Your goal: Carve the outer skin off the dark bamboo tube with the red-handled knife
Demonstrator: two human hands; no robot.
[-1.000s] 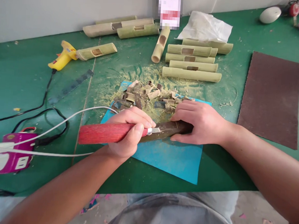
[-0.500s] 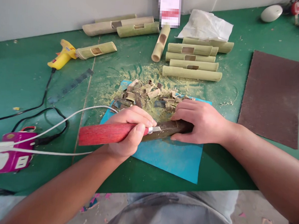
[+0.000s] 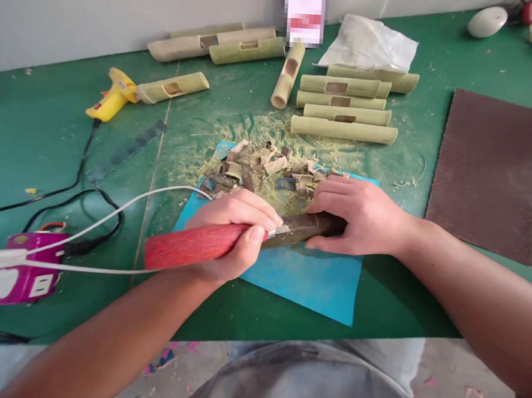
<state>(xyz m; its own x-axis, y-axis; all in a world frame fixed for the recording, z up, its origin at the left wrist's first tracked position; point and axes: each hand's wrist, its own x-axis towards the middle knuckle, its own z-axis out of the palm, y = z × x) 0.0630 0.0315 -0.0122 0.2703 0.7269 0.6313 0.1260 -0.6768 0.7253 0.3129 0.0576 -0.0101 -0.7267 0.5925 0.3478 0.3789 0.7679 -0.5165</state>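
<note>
My left hand (image 3: 234, 230) is closed round the red handle of a knife (image 3: 186, 247), thumb near the metal collar. Its short blade rests against a dark bamboo piece (image 3: 303, 226) lying across a blue mat (image 3: 315, 283). My right hand (image 3: 359, 217) is wrapped over that dark piece and presses it down on the mat. Just behind both hands lies a heap of bamboo chips and sawdust (image 3: 263, 169).
Several pale bamboo tubes (image 3: 342, 130) with cut slots lie at the back of the green table (image 3: 35, 149). A yellow glue gun (image 3: 110, 96), a dark ruler (image 3: 127, 151), a purple power strip (image 3: 20, 271) with cables, brown sandpaper (image 3: 486, 170) and white paper (image 3: 369, 46) surround the mat.
The knife handle has tilted slightly, its free end dropping a little. My right hand and the dark piece stay in place.
</note>
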